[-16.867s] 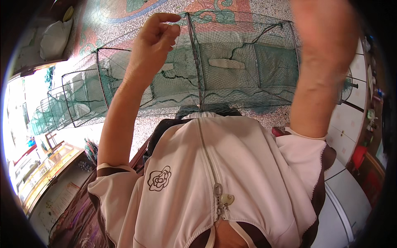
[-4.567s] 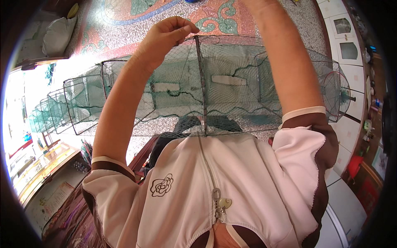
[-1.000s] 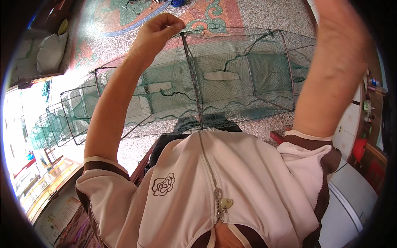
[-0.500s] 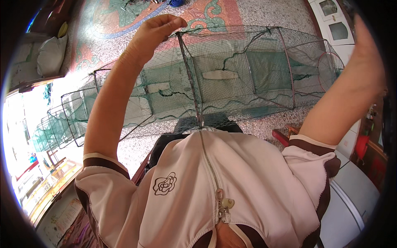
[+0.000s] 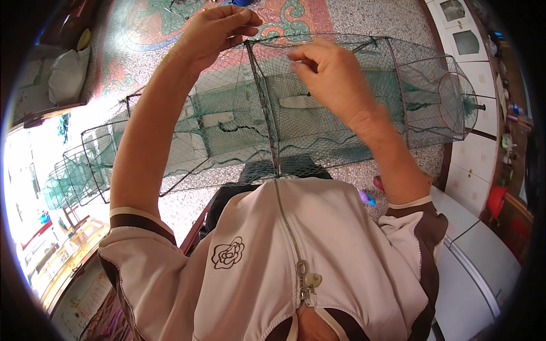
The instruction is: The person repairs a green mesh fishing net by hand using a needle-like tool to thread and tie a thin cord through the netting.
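Note:
A long green mesh fishing trap (image 5: pixel 222 136) on rectangular metal frames stretches across the view in front of me. My left hand (image 5: pixel 224 28) is at the far top corner of a middle frame (image 5: pixel 263 94). Its fingers are curled, with thumb and forefinger together; whatever they pinch is too small to make out. Just right of that corner, over the mesh, my right hand (image 5: pixel 330 74) is bent into a pinch, thumb close to forefinger. Any thread or tool in it does not show. At the trap's right end is a reddish ring (image 5: pixel 459 102) with gathered netting.
Below the trap is a speckled floor with a coloured pattern (image 5: pixel 153 34). White cabinets (image 5: pixel 472 74) stand on the right, beside a shelf of small items. A pale sack (image 5: pixel 68 74) lies at the far left. A small purple and blue object (image 5: pixel 367 198) is near my right elbow.
My right hand has come in from the far right, down and leftward to the trap's top edge beside my left hand. The left hand has shifted slightly up.

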Demonstrator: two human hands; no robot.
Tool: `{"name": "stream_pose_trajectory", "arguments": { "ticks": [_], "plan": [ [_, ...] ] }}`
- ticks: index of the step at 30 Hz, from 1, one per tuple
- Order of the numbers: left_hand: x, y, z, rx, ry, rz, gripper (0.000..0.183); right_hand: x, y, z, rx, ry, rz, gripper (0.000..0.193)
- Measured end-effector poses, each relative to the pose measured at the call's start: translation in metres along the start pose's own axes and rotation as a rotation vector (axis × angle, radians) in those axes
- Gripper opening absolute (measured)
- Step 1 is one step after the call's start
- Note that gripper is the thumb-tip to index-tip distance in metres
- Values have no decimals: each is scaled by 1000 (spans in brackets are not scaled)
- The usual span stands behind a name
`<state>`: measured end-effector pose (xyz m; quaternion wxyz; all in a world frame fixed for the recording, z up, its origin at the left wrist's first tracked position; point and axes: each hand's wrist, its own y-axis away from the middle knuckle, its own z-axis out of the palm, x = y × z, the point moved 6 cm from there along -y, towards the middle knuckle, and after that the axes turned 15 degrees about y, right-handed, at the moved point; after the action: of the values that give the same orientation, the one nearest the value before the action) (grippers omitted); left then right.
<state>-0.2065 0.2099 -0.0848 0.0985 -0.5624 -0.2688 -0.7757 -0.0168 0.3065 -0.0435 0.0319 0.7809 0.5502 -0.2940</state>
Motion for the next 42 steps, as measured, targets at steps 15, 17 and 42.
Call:
{"name": "stream_pose_trajectory", "arguments": {
  "ticks": [15, 17, 42],
  "plan": [
    [-1, 7, 21, 38, -23, -106, 20, -11, -22, 22, 145, -230, 69, 18],
    [-4, 6, 18, 37, -37, -125, 21, -13, -24, 21, 176, -179, 28, 18],
    [20, 29, 58, -261, -452, 392, 17, -103, -90, -127, 429, -739, -549, 17]
  ]
}}
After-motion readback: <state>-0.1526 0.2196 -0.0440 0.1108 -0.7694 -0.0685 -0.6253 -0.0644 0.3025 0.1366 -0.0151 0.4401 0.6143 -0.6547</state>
